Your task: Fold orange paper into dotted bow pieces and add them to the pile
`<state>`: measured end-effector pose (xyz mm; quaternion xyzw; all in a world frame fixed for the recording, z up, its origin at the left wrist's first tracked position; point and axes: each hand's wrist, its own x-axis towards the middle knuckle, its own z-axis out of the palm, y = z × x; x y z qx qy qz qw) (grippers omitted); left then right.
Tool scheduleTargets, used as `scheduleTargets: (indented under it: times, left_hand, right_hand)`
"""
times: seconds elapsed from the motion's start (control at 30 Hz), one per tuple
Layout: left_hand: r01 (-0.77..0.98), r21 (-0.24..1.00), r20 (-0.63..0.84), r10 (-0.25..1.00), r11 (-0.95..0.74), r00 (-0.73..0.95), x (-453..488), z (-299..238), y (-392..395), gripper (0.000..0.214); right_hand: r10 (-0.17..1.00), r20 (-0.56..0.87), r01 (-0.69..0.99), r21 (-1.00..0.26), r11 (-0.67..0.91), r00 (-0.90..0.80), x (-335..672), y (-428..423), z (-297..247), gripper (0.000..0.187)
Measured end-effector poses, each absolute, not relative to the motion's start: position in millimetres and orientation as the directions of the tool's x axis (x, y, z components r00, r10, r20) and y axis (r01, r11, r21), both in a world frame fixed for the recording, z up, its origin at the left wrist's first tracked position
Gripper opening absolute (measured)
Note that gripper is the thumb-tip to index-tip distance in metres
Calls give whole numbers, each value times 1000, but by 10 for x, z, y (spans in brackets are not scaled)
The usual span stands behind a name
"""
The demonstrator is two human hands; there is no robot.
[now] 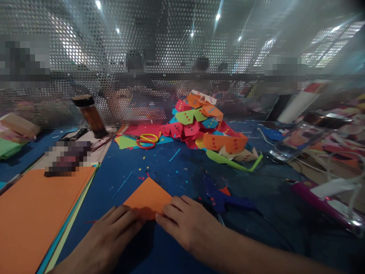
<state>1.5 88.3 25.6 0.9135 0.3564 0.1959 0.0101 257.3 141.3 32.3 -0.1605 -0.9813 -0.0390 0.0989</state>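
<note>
A folded piece of orange paper (149,196) lies on the blue tabletop, its pointed corner facing away from me. My left hand (116,228) is closed on the near left edge, with fingertips pressed down on the paper. At the near right edge my right hand (185,222) pinches the same paper between thumb and fingers. The fingers partly hide the lower corners. Right of the paper lies a blue glue gun (221,196) with a black cord. Small paper bits are scattered beyond the point.
Scissors (147,140) with yellow and red handles lie ahead, beside a pile of cut coloured paper pieces (194,121). An orange paper stack (37,201) is at left, near a brown jar (92,118). A glass bottle (302,139) and a magenta tool (322,201) are at right.
</note>
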Motion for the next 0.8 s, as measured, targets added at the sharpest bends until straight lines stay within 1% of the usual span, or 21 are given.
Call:
scheduleTargets:
  times: [0.13,0.43,0.53,0.67,0.8]
  left_hand:
    - [657,78,314,644,-750,698,64,321,871,41]
    - [691,-4,249,669,-723,700,178,275,846,33]
    - [691,6,253,670,-722,698,173,259,840,32]
    - [688,83,290,677,-721,676,155,270,829,32]
    - [701,134,327,699,-700,636,133,296,809,32]
  right_hand:
    - [316,185,327,33,944,-931,2563,1375,333,30]
    - [320,148,330,45,943,-936,2567,1329,374,23]
    - [324,151,334,44,942,-934,2577,1314,375,26]
    - [328,153,339,45,940,-932,2595,1301,381,33]
    - [337,163,348,40,937,-927,2614,1302,381,30]
